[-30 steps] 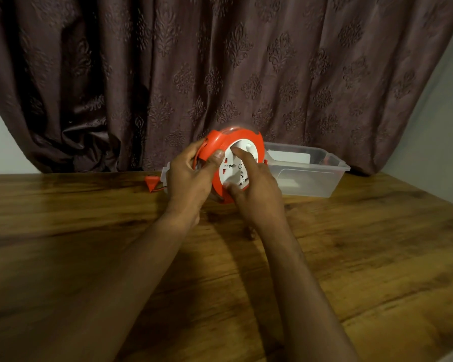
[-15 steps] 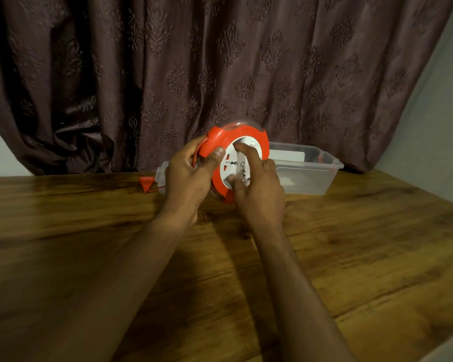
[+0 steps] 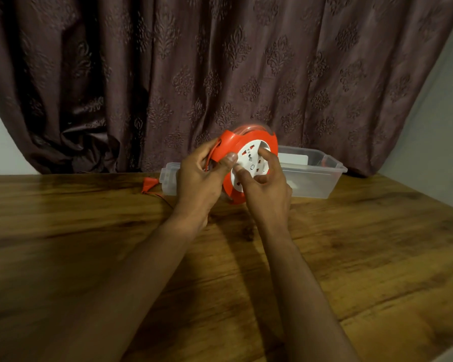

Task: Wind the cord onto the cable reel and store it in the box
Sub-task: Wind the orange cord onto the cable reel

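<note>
An orange cable reel [image 3: 247, 142] with a white socket face is held upright above the wooden table [image 3: 89, 244]. My left hand [image 3: 198, 184] grips its left rim, thumb on the front. My right hand [image 3: 267, 192] has its fingers curled onto the white socket disc. A thin orange cord [image 3: 160, 197] runs from under my left hand along the table to an orange plug [image 3: 150, 184] lying at the left. A clear plastic box [image 3: 317, 176] stands behind the reel, open at the top.
A dark patterned curtain [image 3: 220, 74] hangs behind the table. A pale wall [image 3: 429, 126] is at the right. A white item [image 3: 293, 159] lies inside the box.
My right hand's fingers have shifted around the white disc, turning it. The plug lies a little closer to the reel. The view has drifted slightly.
</note>
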